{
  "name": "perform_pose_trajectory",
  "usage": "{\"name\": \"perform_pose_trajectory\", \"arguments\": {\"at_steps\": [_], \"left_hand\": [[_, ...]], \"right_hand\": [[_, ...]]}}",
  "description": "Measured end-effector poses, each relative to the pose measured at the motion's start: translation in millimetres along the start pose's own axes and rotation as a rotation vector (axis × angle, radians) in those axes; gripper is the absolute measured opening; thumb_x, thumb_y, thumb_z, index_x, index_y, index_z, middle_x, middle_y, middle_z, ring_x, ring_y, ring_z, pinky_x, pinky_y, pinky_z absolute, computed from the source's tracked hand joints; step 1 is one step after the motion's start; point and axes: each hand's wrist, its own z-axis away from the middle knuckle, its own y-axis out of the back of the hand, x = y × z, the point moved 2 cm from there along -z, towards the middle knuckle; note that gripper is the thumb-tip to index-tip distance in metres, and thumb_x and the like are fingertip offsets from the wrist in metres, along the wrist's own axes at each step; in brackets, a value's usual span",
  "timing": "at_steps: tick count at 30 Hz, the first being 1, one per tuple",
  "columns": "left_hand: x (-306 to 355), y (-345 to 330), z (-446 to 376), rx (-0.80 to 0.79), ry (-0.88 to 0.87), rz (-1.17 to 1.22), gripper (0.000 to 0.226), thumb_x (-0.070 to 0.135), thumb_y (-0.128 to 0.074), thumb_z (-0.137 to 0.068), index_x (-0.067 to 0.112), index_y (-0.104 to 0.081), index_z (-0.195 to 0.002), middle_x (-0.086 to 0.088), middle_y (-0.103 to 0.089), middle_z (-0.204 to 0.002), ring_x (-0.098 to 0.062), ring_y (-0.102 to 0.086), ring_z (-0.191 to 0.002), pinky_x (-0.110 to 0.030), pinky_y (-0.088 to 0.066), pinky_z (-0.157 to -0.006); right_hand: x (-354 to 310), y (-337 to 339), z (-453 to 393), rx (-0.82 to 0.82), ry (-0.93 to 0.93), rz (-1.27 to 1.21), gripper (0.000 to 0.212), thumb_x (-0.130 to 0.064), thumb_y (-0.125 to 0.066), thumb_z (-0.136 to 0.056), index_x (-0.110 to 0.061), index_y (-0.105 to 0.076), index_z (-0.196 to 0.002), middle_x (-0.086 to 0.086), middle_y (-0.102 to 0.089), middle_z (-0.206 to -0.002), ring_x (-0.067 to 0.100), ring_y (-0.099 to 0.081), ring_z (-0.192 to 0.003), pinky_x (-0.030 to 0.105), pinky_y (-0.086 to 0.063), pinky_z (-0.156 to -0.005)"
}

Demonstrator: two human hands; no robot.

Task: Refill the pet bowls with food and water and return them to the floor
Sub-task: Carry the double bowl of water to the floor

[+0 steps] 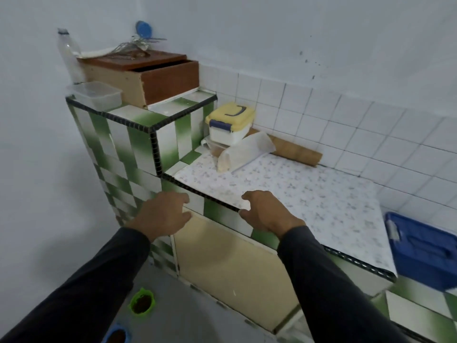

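Observation:
A green pet bowl [142, 304] with brown food in it stands on the grey floor at the lower left. A blue pet bowl [117, 335], also dark inside, sits nearer me at the bottom edge, partly cut off. My left hand [162, 214] hovers in front of the tiled counter's front edge, fingers spread, holding nothing. My right hand [265, 212] hangs at the counter edge [217, 203], fingers loosely curled and apart, empty. Both arms wear dark sleeves.
On the patterned countertop [309, 194] lie a white plastic bag [244, 152], a yellow-lidded box [230, 123] stacked on another container, and a cardboard roll [294, 149]. A blue bin [422, 248] stands at the right. The raised ledge holds a clear tub [97, 94], bottle [69, 54] and wooden drawer box [158, 78].

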Motion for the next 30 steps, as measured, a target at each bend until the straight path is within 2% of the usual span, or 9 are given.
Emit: {"name": "perform_pose_trajectory", "arguments": {"at_steps": [5,9,15,22,26,30], "left_hand": [[83.6,-23.1,0.0,-0.011,-0.097,-0.042,0.045,0.048,-0.06,-0.096,0.021,-0.06,-0.132,-0.003,-0.059,-0.129,-0.024,-0.058,-0.115,-0.04,-0.051,-0.096],[157.5,-47.6,8.8,-0.039,-0.164,-0.057,0.049,0.05,-0.059,-0.097,0.025,-0.056,-0.139,-0.003,-0.056,-0.135,-0.024,-0.056,-0.119,-0.04,-0.051,-0.096],[260.7,-86.5,23.9,-0.085,-0.265,-0.074,0.048,0.047,-0.058,-0.098,0.025,-0.055,-0.141,-0.004,-0.055,-0.133,-0.024,-0.056,-0.117,-0.035,-0.049,-0.092],[369.9,-129.8,39.7,-0.136,-0.375,-0.125,0.048,0.047,-0.053,-0.101,0.026,-0.051,-0.144,-0.002,-0.053,-0.135,-0.022,-0.054,-0.119,-0.038,-0.05,-0.095],[427.2,-151.5,47.2,-0.163,-0.471,-0.161,0.049,0.046,-0.053,-0.101,0.027,-0.048,-0.147,-0.002,-0.052,-0.139,-0.023,-0.051,-0.124,-0.038,-0.048,-0.098],[483.5,-170.9,52.0,-0.169,-0.568,-0.18,0.048,0.049,-0.053,-0.1,0.027,-0.052,-0.143,-0.003,-0.054,-0.135,-0.024,-0.054,-0.121,-0.039,-0.049,-0.096]], "right_hand": [[76.4,14.7,52.0,0.028,-0.105,-0.033,0.057,-0.039,-0.056,-0.099,-0.02,-0.042,-0.151,0.003,-0.046,-0.152,0.025,-0.045,-0.137,0.039,-0.041,-0.111],[145.2,24.1,100.0,0.043,-0.183,-0.047,0.058,-0.039,-0.055,-0.099,-0.021,-0.04,-0.152,0.004,-0.045,-0.154,0.026,-0.045,-0.138,0.04,-0.041,-0.111],[239.6,30.9,172.2,0.063,-0.272,-0.033,0.052,-0.039,-0.055,-0.099,-0.017,-0.047,-0.146,0.006,-0.051,-0.147,0.027,-0.048,-0.132,0.042,-0.043,-0.109],[334.2,32.1,252.0,0.101,-0.415,-0.074,0.042,-0.037,-0.058,-0.096,-0.018,-0.058,-0.133,0.007,-0.062,-0.132,0.029,-0.059,-0.118,0.042,-0.05,-0.099],[383.5,34.4,297.5,0.14,-0.505,-0.084,0.04,-0.033,-0.059,-0.096,-0.015,-0.059,-0.132,0.008,-0.059,-0.136,0.029,-0.055,-0.124,0.042,-0.047,-0.103],[428.1,33.8,339.5,0.177,-0.604,-0.092,0.041,-0.035,-0.059,-0.094,-0.017,-0.06,-0.131,0.006,-0.062,-0.132,0.027,-0.059,-0.117,0.04,-0.05,-0.099]]}}
